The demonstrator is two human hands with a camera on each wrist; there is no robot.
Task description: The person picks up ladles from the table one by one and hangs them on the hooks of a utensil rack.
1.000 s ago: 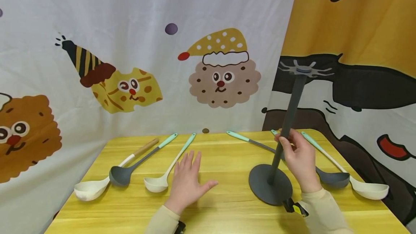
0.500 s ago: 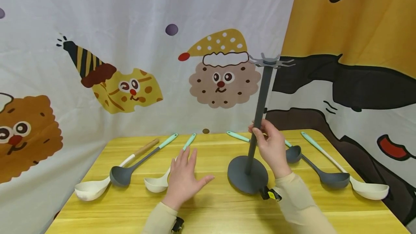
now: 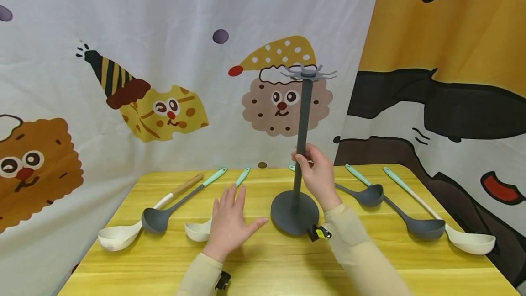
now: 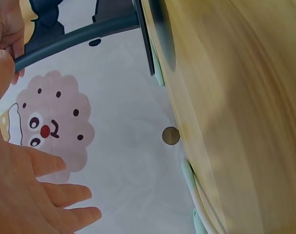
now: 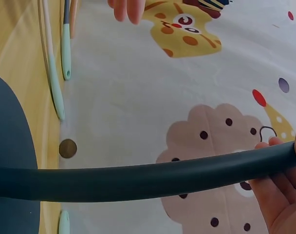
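Note:
My right hand (image 3: pixel 318 175) grips the upright pole of a dark grey utensil stand (image 3: pixel 302 122) between thumb and fingers. The stand has a round base and a ring of hooks on top. In the left wrist view the base's edge (image 4: pixel 147 44) shows a thin gap from the tabletop, with a dark shadow beside it. My left hand (image 3: pixel 230 229) hovers with fingers spread, left of the base, holding nothing. It partly hides a white ladle (image 3: pixel 198 231) with a mint handle. Just right of the stand lies a dark grey ladle (image 3: pixel 370 195), its handle partly covered by my right hand.
On the wooden table (image 3: pixel 263 268), a white ladle with a wooden handle (image 3: pixel 119 237) and a dark grey ladle (image 3: pixel 154 220) lie at the left. Another dark grey ladle (image 3: pixel 425 228) and a white ladle (image 3: pixel 470 242) lie at the right. A cartoon-printed curtain (image 3: pixel 263 3) hangs behind.
My right hand has carried the stand leftward to near the table's middle, uncovering the dark grey ladle at right. My left hand has shifted slightly left, fingers still spread.

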